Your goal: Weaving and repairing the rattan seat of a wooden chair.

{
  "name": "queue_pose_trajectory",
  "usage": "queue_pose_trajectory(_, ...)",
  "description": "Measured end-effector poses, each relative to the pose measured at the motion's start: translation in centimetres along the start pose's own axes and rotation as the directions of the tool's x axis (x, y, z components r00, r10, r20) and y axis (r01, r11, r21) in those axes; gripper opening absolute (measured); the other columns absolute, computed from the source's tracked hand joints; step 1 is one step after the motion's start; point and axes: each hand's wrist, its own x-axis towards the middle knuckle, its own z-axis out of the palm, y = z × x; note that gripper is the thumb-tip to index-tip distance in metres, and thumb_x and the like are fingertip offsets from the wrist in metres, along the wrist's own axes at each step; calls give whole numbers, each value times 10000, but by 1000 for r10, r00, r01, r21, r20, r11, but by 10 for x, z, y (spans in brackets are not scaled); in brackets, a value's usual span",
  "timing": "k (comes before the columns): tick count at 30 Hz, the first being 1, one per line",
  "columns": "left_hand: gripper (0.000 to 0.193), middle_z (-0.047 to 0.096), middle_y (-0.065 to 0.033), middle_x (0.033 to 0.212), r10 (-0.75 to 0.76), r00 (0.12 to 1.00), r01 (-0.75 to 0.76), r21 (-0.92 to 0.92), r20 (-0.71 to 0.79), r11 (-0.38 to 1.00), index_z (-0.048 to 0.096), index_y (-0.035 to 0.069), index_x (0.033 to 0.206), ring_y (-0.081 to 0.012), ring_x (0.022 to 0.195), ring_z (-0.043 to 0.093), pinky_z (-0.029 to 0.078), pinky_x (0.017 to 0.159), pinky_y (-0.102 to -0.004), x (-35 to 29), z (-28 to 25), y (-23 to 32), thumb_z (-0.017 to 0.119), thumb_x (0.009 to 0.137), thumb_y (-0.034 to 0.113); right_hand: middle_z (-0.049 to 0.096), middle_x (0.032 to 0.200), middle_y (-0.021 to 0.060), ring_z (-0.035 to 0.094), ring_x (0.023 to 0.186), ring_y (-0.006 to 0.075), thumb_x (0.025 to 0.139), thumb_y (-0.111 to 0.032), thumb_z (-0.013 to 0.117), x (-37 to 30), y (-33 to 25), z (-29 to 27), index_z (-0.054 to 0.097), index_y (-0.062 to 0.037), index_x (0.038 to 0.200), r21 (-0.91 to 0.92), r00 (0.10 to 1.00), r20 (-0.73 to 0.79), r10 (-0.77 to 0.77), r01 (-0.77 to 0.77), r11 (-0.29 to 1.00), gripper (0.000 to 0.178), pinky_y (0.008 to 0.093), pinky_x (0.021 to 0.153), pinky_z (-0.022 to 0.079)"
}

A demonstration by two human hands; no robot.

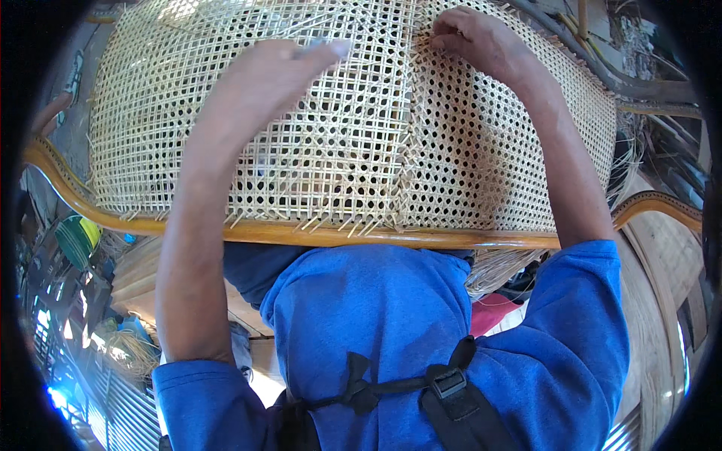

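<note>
In front of me lies a wide woven cane panel (316, 150), pale strands crossing in an open mesh, set in a varnished wooden frame (353, 237). A raised woven seam (406, 135) runs across it from the far side to the near edge. Over the part left of the seam, my left hand (282, 68) is smeared by motion; what it holds, if anything, cannot be made out. My right hand (477, 45) rests at the far part of the panel just right of the seam. Its fingers are curled and pinched together against the weave, hiding whatever is between them.
Loose cane ends (331, 224) stick out over the frame's near edge. Curved wooden pieces (647, 90) lie at the far right. A bundle of pale strands (496, 270) hangs below the frame. At the left are a green and yellow round object (77, 240) and a heap of fibres (128, 353).
</note>
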Motion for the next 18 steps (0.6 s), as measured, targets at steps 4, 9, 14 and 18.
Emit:
queue_pose_trajectory(4, 430, 510, -69, 597, 122, 983, -145, 170, 141, 975, 567, 6, 704, -168, 562, 479, 400, 552, -348, 12, 14, 1, 522, 884, 394, 610, 743, 81, 550, 637, 195, 894, -283, 588, -5, 6, -6, 624, -58, 943, 52, 978, 115, 175, -182, 982, 233, 348, 607, 442)
queue_pose_trajectory(9, 304, 575, -67, 692, 317, 948, -318, 32, 30, 948, 587, -4, 772, -174, 620, 522, 435, 616, -319, -3, 28, -11, 563, 866, 285, 531, 635, 27, 466, 588, 91, 885, -276, 617, -13, 31, -18, 655, -47, 925, 145, 951, 89, 298, -308, 940, 235, 297, 572, 408)
queue_pose_trajectory(14, 172, 631, -74, 914, 306, 951, -269, -373, 41, 888, 614, 2, 723, -69, 536, 442, 403, 547, -233, 6, 23, 14, 562, 823, 131, 512, 647, 35, 448, 605, 104, 885, -262, 619, -20, 61, -26, 629, -24, 901, 89, 953, 58, 297, -301, 949, 239, 303, 578, 395)
queue_pose_trajectory(18, 247, 580, -52, 634, 431, 831, -66, -708, 350, 703, 535, 35, 588, -61, 495, 410, 335, 444, -219, 41, 22, 19, 548, 800, 161, 519, 659, -8, 432, 613, 89, 895, -256, 610, -20, 82, -50, 620, -26, 886, 102, 914, 165, 370, -389, 916, 231, 285, 576, 380)
